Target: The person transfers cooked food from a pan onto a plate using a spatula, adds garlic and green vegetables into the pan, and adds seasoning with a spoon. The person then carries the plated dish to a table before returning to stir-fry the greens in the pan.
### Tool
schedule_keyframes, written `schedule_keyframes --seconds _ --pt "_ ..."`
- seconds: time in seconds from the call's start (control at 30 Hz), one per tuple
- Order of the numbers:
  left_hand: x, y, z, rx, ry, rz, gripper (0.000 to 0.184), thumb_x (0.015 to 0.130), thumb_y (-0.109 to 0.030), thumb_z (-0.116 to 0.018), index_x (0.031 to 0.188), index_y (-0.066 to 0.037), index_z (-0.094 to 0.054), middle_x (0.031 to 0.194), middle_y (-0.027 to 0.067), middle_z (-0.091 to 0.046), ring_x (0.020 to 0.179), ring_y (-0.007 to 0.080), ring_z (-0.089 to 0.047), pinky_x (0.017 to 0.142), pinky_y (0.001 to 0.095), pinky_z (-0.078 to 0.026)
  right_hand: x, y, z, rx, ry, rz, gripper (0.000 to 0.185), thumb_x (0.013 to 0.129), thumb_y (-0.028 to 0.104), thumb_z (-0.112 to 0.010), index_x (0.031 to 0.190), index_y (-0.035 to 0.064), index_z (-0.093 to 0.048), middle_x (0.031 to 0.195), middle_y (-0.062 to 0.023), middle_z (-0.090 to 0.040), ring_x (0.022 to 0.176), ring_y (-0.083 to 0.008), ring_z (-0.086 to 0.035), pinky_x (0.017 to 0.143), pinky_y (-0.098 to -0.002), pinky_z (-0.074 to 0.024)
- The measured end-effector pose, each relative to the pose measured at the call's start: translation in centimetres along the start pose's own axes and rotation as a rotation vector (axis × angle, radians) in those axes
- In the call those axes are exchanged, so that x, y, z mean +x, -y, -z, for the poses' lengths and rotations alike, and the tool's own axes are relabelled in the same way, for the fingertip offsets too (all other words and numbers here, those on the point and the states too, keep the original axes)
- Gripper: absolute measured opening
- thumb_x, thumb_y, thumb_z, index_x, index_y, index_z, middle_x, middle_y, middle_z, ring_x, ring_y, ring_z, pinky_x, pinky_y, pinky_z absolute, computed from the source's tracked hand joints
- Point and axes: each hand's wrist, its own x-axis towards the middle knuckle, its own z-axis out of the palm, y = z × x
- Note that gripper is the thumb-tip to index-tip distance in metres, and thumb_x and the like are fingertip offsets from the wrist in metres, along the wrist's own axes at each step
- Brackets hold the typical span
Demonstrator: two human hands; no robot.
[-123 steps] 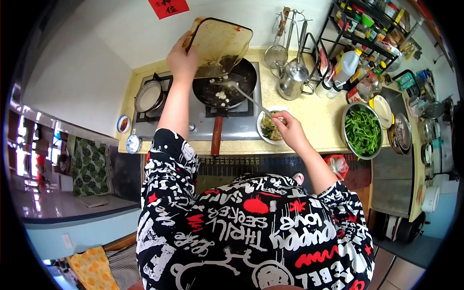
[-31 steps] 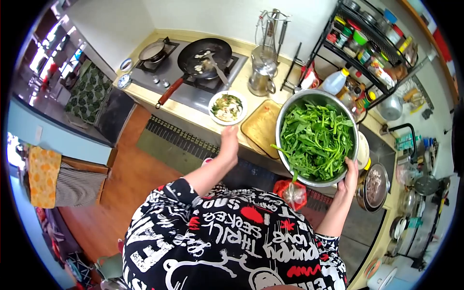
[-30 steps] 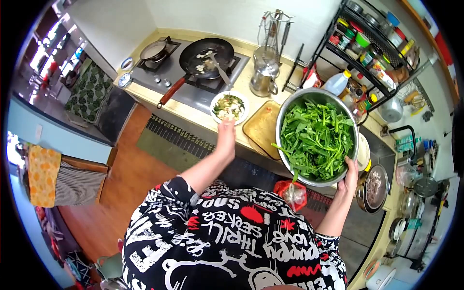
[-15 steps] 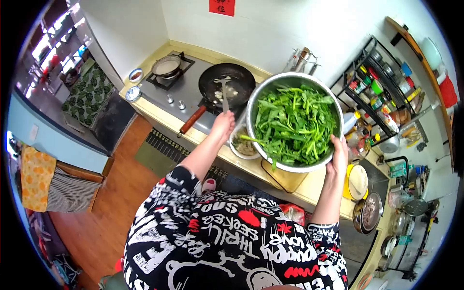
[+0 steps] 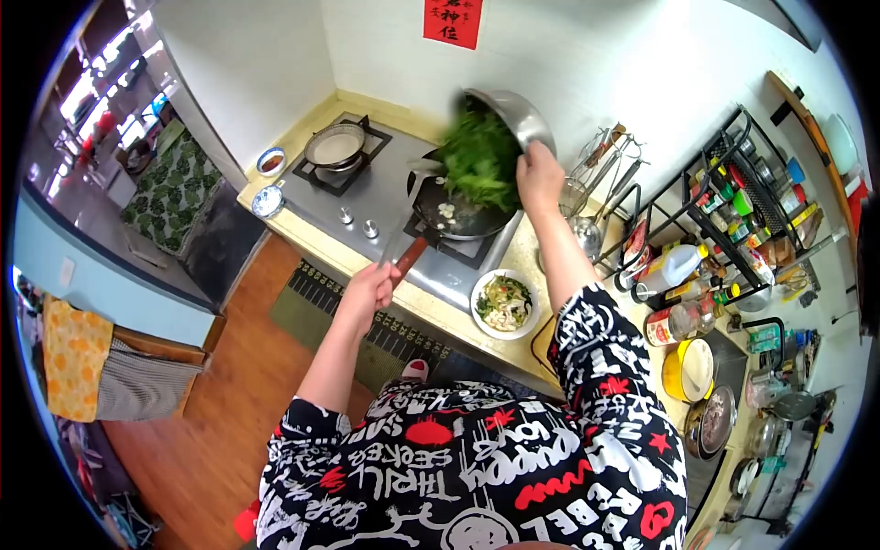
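Note:
In the head view my right hand [image 5: 541,181] grips the rim of a metal bowl [image 5: 515,112], tipped steeply over the wok [image 5: 477,223]. Leafy greens [image 5: 481,160], blurred by motion, tumble out of it toward the pan. Pale chopped pieces, perhaps garlic, lie in the wok. My left hand [image 5: 369,291] is closed around the handle of a metal spatula [image 5: 420,172], whose head rests near the wok's left rim. The wok's wooden handle [image 5: 412,257] runs right up to my left fingers; whether they also hold it I cannot tell.
A covered pan [image 5: 335,147] sits on the left burner. On the counter stand a white bowl of food [image 5: 506,305], small dishes [image 5: 268,202] and a yellow pot [image 5: 689,371]. Bottles and a black rack [image 5: 733,183] crowd the right side.
The bowl of greens has moved up and left over the wok and tilted from level to steeply tipped. My left hand has shifted left and down toward the wok's handle with the spatula.

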Motion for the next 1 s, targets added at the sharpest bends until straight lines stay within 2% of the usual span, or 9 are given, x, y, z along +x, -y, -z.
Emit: schedule_keyframes --seconds 0.1,0.2,0.4,0.5,0.53,0.63,0.77,0.9,1.0 --pt "-0.6 0.9 -0.1 0.005 -0.02 0.022 0.024 0.103 -0.026 -0.047 0.092 -0.007 -0.057 0.059 -0.0061 -0.038 0.053 0.0077 -0.035 0.052 0.0228 -0.029 1.3 -0.6 -1.8 -0.022 -0.013 0.188 0.007 0.082 0.005 -0.061 0.086 0.0076 -0.055 0.083 -0.0147 -0.06 0.079 -0.039 -0.061 0.066 -0.0488 -0.048" --pt "-0.9 1.8 0.7 -0.002 -0.051 0.025 0.022 0.102 -0.022 -0.049 0.09 -0.006 -0.057 0.058 -0.006 -0.038 0.052 0.0071 -0.035 0.05 0.0235 -0.031 2.5 -0.9 -2.4 -0.051 -0.019 0.21 0.008 0.082 0.003 -0.059 0.083 0.0082 -0.054 0.08 -0.0137 -0.059 0.075 -0.0383 -0.061 0.064 -0.049 -0.0476" --pt "-1.7 0.7 0.9 0.29 -0.065 -0.076 0.022 0.101 -0.021 -0.051 0.087 -0.008 -0.06 0.058 -0.0066 -0.038 0.051 0.0051 -0.034 0.048 0.023 -0.028 3.8 -0.6 -1.0 -0.023 -0.067 0.288 0.007 0.081 0.004 -0.059 0.083 0.0089 -0.055 0.078 -0.0134 -0.059 0.072 -0.0378 -0.061 0.063 -0.0484 -0.0482" --pt "-2.0 0.0 0.7 0.431 -0.148 -0.134 0.023 0.101 -0.022 -0.052 0.084 -0.008 -0.06 0.058 -0.0064 -0.04 0.05 0.0043 -0.035 0.046 0.023 -0.027 4.1 0.3 -0.1 -0.019 -0.056 0.329 0.006 0.082 0.005 -0.059 0.083 0.0103 -0.056 0.077 -0.0115 -0.06 0.073 -0.0363 -0.061 0.063 -0.0478 -0.0491" --pt "-2.9 -0.7 0.3 0.399 -0.192 -0.098 0.026 0.099 -0.022 -0.054 0.081 -0.005 -0.062 0.06 -0.0052 -0.043 0.054 0.0061 -0.036 0.049 0.025 -0.03 4.2 0.4 -0.2 -0.014 -0.036 0.343 0.006 0.082 0.005 -0.059 0.084 0.0104 -0.056 0.078 -0.0112 -0.06 0.074 -0.0361 -0.062 0.063 -0.0478 -0.0493" --pt "-5.0 -1.3 -0.6 0.547 -0.264 -0.27 0.026 0.1 -0.023 -0.054 0.083 -0.005 -0.062 0.06 -0.006 -0.042 0.053 0.0052 -0.037 0.048 0.0241 -0.029 4.3 0.8 0.0 -0.006 0.044 0.386 0.006 0.082 0.006 -0.058 0.085 0.0104 -0.057 0.081 -0.011 -0.062 0.078 -0.0357 -0.062 0.065 -0.0476 -0.0499" --pt "-6.0 -2.8 -1.3 0.259 -0.05 -0.187 0.024 0.101 -0.023 -0.053 0.086 -0.006 -0.062 0.058 -0.0072 -0.039 0.051 0.0043 -0.034 0.047 0.0225 -0.027 4.8 1.2 0.2 -0.008 0.129 0.391 0.007 0.083 0.007 -0.057 0.089 0.0103 -0.057 0.087 -0.0118 -0.063 0.082 -0.0359 -0.062 0.069 -0.0477 -0.0502" --pt "-0.8 -1.5 -2.8 0.122 0.112 -0.128 0.023 0.101 -0.022 -0.053 0.088 -0.005 -0.063 0.057 -0.0074 -0.035 0.049 0.0046 -0.031 0.046 0.022 -0.026 6.2 2.6 0.9 -0.006 0.12 0.387 0.008 0.083 0.007 -0.056 0.091 0.01 -0.056 0.088 -0.0118 -0.062 0.083 -0.036 -0.062 0.07 -0.0484 -0.05" --pt "1.8 1.0 -3.6 0.21 0.009 -0.091 0.024 0.101 -0.023 -0.053 0.089 -0.004 -0.063 0.055 -0.0059 -0.036 0.048 0.006 -0.035 0.045 0.0229 -0.028 6.4 3.5 1.8 0.025 0.101 0.411 0.009 0.083 0.007 -0.057 0.091 0.0098 -0.056 0.087 -0.0114 -0.062 0.083 -0.036 -0.062 0.07 -0.0485 -0.0498"
